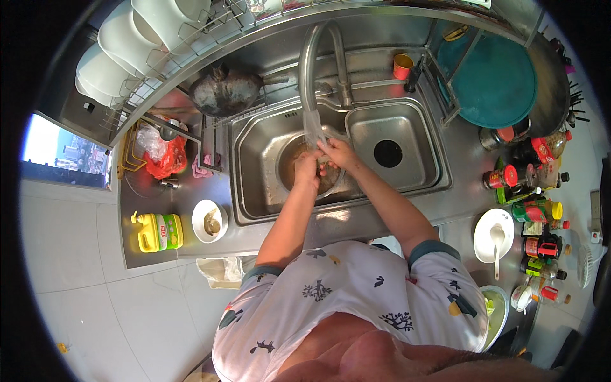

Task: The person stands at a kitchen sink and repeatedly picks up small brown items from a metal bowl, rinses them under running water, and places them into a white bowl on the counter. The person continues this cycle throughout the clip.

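Both my hands are over a round metal basin (281, 164) of murky brownish water in the left bowl of a steel sink (255, 191). Between the fingers of my left hand (307, 167) and my right hand (340, 153) is a small pale, wet thing (324, 159); its kind is hidden by the fingers. Water (312, 126) runs from the curved faucet (308, 71) onto the hands. On the counter to the left, a white bowl (199, 217) holds a few greyish, wet pieces (212, 223).
A yellow pump bottle (149, 233) stands left of the bowl. A blackened pan (226, 93) leans behind the sink, near a red cup (403, 67). Several seasoning bottles (534, 212) and a white dish (483, 238) with a spoon (497, 238) line the right. A dish rack (157, 67) overhangs the upper left.
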`<state>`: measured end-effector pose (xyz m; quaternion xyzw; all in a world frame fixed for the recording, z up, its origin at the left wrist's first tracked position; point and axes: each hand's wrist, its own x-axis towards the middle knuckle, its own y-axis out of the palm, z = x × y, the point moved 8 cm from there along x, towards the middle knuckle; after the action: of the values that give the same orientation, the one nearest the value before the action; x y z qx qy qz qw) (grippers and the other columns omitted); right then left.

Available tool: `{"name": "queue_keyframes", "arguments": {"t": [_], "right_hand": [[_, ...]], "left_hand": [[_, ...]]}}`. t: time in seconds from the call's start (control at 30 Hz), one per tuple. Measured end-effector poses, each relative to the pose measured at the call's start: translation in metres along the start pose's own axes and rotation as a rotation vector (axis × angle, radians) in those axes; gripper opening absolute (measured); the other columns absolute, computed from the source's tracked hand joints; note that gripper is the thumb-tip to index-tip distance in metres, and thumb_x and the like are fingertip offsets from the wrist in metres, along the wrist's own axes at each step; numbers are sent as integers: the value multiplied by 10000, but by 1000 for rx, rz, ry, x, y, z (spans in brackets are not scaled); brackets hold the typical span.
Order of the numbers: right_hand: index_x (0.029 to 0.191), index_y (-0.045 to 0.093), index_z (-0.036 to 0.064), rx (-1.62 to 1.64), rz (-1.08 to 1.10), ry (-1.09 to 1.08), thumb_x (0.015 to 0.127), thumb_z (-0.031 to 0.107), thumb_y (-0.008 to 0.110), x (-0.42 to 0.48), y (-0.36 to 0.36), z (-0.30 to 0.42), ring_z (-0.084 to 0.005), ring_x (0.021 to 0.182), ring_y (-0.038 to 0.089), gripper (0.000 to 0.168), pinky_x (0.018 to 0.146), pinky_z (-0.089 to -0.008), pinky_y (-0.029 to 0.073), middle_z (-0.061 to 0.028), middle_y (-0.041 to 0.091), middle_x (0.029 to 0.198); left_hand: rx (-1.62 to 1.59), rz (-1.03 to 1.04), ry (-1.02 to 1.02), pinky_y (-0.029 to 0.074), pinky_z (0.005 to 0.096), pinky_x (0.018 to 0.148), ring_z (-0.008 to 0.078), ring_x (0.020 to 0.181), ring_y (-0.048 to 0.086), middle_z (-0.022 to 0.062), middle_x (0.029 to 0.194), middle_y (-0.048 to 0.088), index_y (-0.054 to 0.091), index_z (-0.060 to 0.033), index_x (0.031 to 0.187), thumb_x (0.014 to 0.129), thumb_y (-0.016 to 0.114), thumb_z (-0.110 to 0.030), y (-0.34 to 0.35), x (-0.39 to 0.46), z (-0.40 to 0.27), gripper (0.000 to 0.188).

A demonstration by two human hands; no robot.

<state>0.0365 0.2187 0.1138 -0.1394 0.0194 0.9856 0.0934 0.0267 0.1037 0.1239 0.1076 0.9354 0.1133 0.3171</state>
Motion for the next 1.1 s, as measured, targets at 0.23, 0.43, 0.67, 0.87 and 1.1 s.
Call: {"name": "queue_keyframes", "arguments": {"t": [0.23,0.43,0.67,0.87,1.1], "right_hand": [[911,587,44,302,-103,-52,888,148,514,-11,5,-12,-74,493,471,129,406,-216,347,-20,568,707],[889,585,29,148,-51,-61,840,45,536,-2,-1,-22,-80,501,481,71,408,-228,366,-37,580,714],[866,610,18,69,188,-90,814,36,555,3,-7,-21,-92,565,543,78,481,-247,448,-24,582,661],[924,641,57,-722,-405,-627,784,183,626,14,-76,54,-329,980,571,189,842,-388,464,-159,624,1005],[870,633,88,-985,-424,-369,802,191,554,74,-156,46,-316,888,592,146,790,-412,473,-157,628,904]], "left_hand": [[-33,-86,51,344,245,357,134,490,466,63,672,512,446,-80,781,775,566,-52,-9,-2,13,124],[-36,-110,85,328,245,337,125,455,446,43,624,479,432,-82,764,769,573,-35,-9,-5,18,149],[67,-82,91,337,254,360,137,494,448,53,655,481,441,-85,790,764,579,-53,-10,-8,17,144],[-113,69,-51,346,260,381,148,490,452,60,669,498,448,-77,833,765,571,-40,7,-9,16,145],[-38,145,-27,363,239,430,137,543,479,52,740,554,507,-96,924,787,547,-48,17,-8,3,151]]}}
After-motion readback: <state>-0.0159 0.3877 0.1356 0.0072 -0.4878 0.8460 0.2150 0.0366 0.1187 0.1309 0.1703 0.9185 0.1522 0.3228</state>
